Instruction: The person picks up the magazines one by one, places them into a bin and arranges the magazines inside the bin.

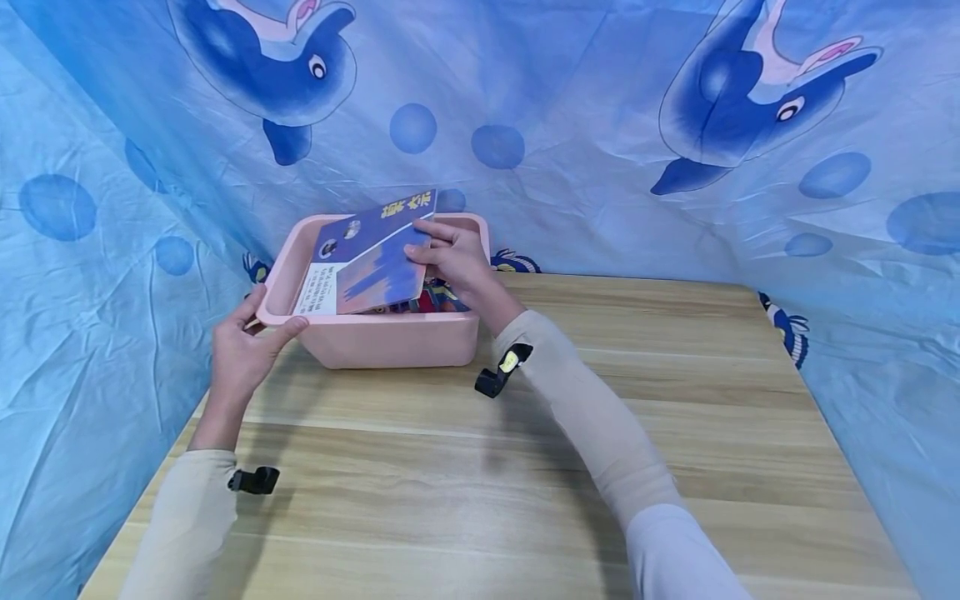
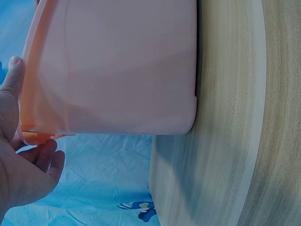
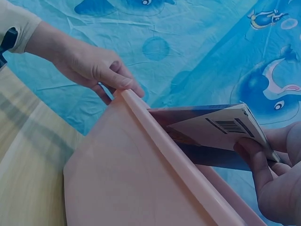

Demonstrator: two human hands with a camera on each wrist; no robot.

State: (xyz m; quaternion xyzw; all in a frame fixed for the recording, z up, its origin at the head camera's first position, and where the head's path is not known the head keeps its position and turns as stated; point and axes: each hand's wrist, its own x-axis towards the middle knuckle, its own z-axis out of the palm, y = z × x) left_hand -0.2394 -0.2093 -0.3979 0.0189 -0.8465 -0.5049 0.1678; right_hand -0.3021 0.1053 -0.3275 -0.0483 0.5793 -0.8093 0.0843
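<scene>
A pink plastic bin point(image 1: 390, 343) stands at the back left of the wooden table. My left hand point(image 1: 242, 354) grips its front left corner, the thumb over the rim and the fingers curled beneath it, as the left wrist view also shows. With my right hand point(image 1: 459, 260) I pinch the right edge of a thin book point(image 1: 367, 250), thumb on one side and fingers on the other. The book's cover is blue with yellow lettering and a white corner. It tilts inside the bin's opening, its left end low by the rim. A barcode shows on its underside in the right wrist view.
Under the book, colourful items point(image 1: 441, 298) lie in the bin, mostly hidden. Behind the table hangs a blue curtain point(image 1: 585, 192) with dolphin prints, close to the bin's back. The wooden table point(image 1: 675, 375) extends to the right and front.
</scene>
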